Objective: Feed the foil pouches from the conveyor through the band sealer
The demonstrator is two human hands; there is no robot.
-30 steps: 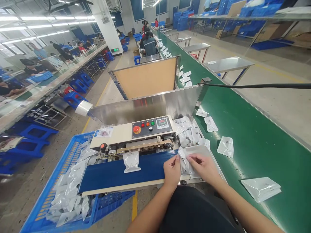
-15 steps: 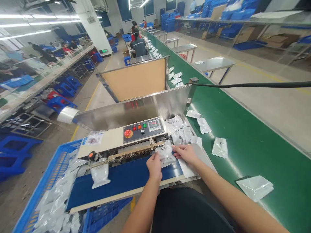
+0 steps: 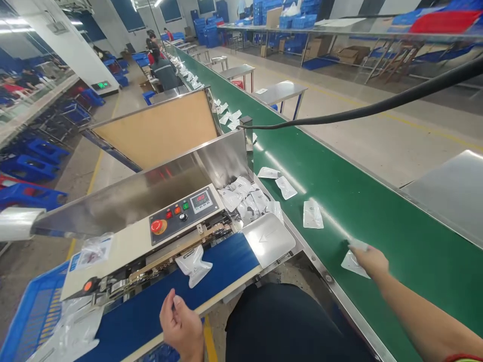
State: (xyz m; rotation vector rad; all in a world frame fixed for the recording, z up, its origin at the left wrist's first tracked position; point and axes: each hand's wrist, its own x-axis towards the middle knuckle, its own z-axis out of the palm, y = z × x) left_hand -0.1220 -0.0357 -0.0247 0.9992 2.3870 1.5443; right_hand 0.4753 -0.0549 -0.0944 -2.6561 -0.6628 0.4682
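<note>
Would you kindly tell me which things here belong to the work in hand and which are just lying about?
In hand: right hand touching a white bag on the green belt; left hand over the blue belt; second bag there; bag pile.
Lying about: black cable; steel table; blue stools.

White pouch (image 3: 350,263) flat on green belt (image 3: 377,216)

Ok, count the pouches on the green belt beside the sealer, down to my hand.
4. One pouch and a second lie together beside the heap; a third nearer on the belt; a fourth under the right hand. A white bit by the cable post may be a fifth.
</note>
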